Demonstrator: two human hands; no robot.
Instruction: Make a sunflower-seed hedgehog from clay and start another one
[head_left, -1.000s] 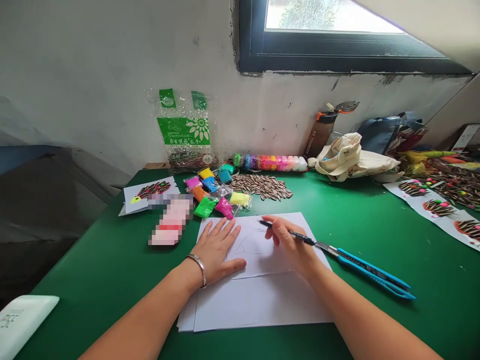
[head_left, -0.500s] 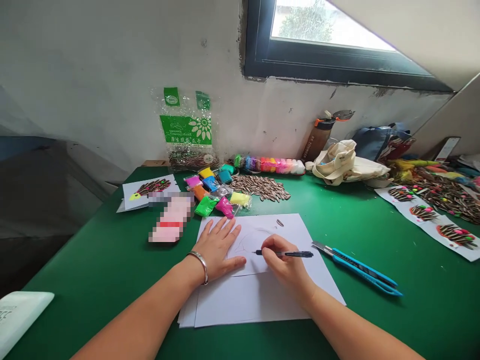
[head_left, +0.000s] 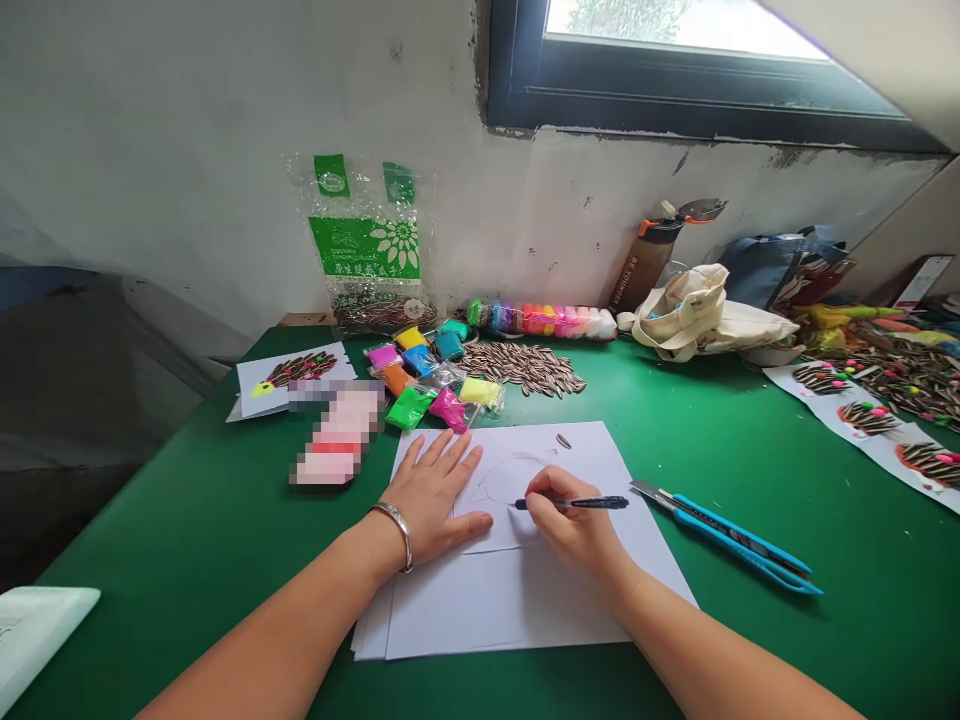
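Note:
My left hand (head_left: 431, 500) lies flat with fingers spread on a smaller sheet of paper (head_left: 469, 535), which rests on a stack of larger white sheets (head_left: 465, 610). A thin curved outline is drawn on the smaller sheet. In my right hand (head_left: 574, 520) a dark pen (head_left: 611, 502) is pinched, its tip at the paper just right of my left thumb. One sunflower seed (head_left: 563, 441) lies on the paper above my right hand. To the right, a blue utility knife (head_left: 739, 540) lies on the green table with its blade toward the paper.
Behind the paper are packets of coloured clay (head_left: 409, 408), a pile of sunflower seeds (head_left: 525, 368) and a seed bag (head_left: 367, 250). Seed-covered pictures (head_left: 300, 375) lie left, more cards (head_left: 866, 418) right. A bottle (head_left: 649, 262) and cloth bag (head_left: 690, 315) stand by the wall.
The camera view has shifted slightly, so the background sits a little higher. My left hand stays in place, and the pen has barely moved in my right hand.

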